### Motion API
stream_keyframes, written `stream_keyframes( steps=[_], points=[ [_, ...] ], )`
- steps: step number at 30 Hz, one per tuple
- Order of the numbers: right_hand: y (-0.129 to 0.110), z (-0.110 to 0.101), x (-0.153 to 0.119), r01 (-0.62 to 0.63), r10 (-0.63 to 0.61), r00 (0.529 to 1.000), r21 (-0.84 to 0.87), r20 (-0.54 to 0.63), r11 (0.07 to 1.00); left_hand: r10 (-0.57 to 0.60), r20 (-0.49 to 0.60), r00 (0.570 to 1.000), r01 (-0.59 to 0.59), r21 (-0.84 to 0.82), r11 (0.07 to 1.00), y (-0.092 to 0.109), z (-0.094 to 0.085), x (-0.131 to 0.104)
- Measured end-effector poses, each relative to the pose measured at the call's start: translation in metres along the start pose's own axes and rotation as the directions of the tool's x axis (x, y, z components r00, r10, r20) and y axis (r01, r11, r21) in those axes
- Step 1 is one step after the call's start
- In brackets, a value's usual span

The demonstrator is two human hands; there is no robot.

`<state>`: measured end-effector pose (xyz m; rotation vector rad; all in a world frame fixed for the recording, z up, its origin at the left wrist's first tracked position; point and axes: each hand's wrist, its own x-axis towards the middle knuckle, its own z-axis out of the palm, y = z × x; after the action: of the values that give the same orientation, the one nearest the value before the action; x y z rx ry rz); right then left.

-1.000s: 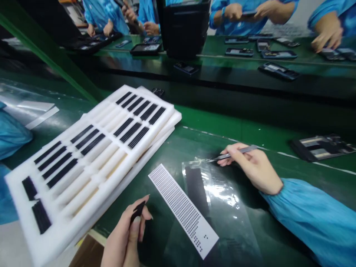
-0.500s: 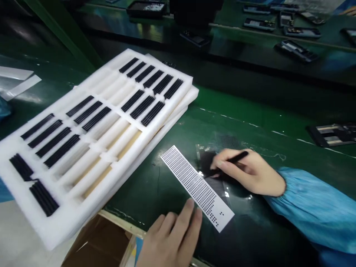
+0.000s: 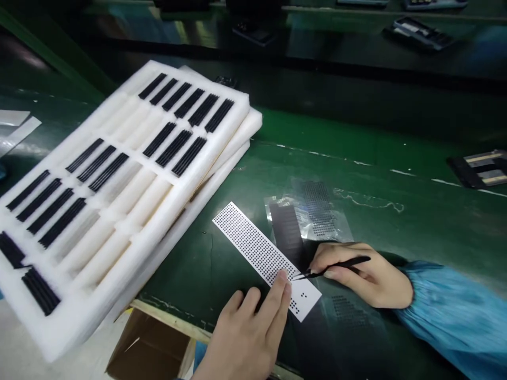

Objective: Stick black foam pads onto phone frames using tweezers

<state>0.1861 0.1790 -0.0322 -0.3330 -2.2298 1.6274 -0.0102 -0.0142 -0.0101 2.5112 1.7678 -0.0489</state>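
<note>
A white strip (image 3: 249, 240) covered in rows of small black dots lies slantwise on the green bench. My left hand (image 3: 253, 327) reaches in from below, fingers stretched out, with the index and middle fingertips resting on the strip's lower part. In my right hand (image 3: 364, 274) are black tweezers (image 3: 343, 263); their tips are at the strip, close beside my left fingertips. Whether anything sits between the tips is too small to tell. Behind the strip lie a dark sheet (image 3: 285, 227) and a clear film with a dark dot pattern (image 3: 319, 206).
White foam trays (image 3: 233, 132) are stacked at the left, the top one holding black thin parts in slots. A cardboard box (image 3: 150, 343) stands below the bench edge. Phone-like housings (image 3: 420, 34) lie on the back ledge, another frame (image 3: 481, 168) at the right.
My right hand with the tweezers has moved down along the strip, uncovering the dark sheet and film. My left fingertips have come onto the strip. The camera view has shifted.
</note>
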Motion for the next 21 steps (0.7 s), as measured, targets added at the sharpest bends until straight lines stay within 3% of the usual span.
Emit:
stream_keyframes(
  steps=[11,21],
  points=[
    [0.001,0.000,0.000,-0.116,0.120,0.992,0.106,-0.039,0.988,0.025,-0.046,0.999,-0.025,0.014,1.000,-0.004,0.002,0.007],
    [-0.003,-0.006,0.005,0.027,-0.024,0.999,-0.094,0.024,0.995,0.041,-0.091,0.995,-0.044,-0.031,0.999,-0.004,0.007,0.012]
  ],
)
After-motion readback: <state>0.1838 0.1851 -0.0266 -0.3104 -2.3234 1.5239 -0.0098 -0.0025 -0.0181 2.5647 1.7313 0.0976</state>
